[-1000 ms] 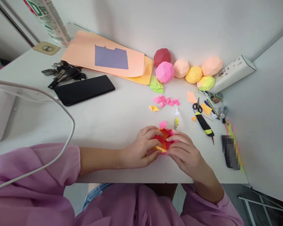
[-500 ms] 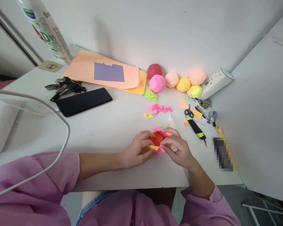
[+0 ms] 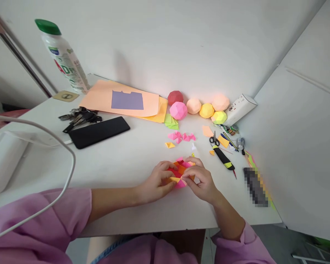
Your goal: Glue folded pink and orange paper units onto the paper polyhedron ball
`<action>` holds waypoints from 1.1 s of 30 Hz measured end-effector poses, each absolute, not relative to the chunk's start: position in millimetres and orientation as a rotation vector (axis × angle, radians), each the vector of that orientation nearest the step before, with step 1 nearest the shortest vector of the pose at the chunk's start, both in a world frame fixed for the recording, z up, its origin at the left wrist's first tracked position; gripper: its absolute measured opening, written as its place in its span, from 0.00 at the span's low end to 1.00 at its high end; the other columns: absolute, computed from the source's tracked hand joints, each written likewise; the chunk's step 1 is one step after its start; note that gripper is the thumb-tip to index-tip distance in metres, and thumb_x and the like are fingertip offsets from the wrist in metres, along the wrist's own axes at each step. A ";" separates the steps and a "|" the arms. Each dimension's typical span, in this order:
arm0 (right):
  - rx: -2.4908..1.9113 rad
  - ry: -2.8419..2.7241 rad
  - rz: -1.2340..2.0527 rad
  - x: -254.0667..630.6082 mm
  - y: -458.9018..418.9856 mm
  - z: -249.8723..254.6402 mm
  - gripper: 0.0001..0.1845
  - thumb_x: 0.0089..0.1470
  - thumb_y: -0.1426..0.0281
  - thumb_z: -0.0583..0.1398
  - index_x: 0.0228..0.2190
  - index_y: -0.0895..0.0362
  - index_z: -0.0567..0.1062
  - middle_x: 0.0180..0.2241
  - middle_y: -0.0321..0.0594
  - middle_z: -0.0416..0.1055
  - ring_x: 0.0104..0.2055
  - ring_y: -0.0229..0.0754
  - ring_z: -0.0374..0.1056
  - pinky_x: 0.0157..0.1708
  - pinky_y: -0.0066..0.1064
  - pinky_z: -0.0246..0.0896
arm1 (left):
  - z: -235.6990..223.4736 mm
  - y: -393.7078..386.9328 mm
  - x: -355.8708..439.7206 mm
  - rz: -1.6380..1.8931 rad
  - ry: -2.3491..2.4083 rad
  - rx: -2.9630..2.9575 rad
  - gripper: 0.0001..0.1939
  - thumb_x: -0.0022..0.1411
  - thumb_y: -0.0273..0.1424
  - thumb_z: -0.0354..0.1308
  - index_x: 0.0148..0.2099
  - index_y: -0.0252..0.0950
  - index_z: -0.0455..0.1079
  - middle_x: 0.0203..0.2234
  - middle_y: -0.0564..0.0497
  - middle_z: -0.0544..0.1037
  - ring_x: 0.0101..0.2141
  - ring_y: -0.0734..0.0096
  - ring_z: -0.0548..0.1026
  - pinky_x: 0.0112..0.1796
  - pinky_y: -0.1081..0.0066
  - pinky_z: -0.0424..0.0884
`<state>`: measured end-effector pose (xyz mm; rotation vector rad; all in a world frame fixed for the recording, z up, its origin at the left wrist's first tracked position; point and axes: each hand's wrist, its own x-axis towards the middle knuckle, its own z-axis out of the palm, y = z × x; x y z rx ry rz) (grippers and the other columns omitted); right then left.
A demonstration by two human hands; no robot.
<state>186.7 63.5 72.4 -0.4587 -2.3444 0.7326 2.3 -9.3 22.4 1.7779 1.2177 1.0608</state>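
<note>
Left hand (image 3: pixel 160 179) and right hand (image 3: pixel 201 180), both curled narrow, pinch opposite sides of a hollow, faceted red, orange and pink paper shape (image 3: pixel 182 169) at the near middle of the white desk (image 3: pixel 112 165), while a green-capped bottle (image 3: pixel 66 60), far left, seems to read "AD".

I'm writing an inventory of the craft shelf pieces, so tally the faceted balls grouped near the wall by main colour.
Red ball: 1
Pink ball: 1
Peach balls: 2
Golden-yellow ball: 1
Yellow-green ball: 1
Total: 6
</note>
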 end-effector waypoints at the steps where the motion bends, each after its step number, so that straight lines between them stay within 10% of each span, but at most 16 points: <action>1: -0.459 -2.340 0.733 186.9 63.3 72.2 0.06 0.56 0.77 0.59 0.30 0.55 0.73 0.26 0.39 0.73 0.52 0.49 0.67 0.47 0.44 0.67 | 22.3 -9.2 2.3 1.057 1.217 1.777 0.10 0.63 0.28 0.53 0.42 0.41 0.75 0.47 0.47 0.69 0.53 0.60 0.65 0.55 0.56 0.66; 33: -0.426 -2.344 0.749 188.9 64.5 67.7 0.07 0.56 0.78 0.58 0.31 0.55 0.72 0.24 0.38 0.70 0.49 0.48 0.67 0.47 0.44 0.66 | 21.1 -7.0 0.7 1.032 1.139 1.745 0.11 0.64 0.30 0.52 0.44 0.41 0.76 0.49 0.46 0.68 0.54 0.57 0.64 0.56 0.54 0.63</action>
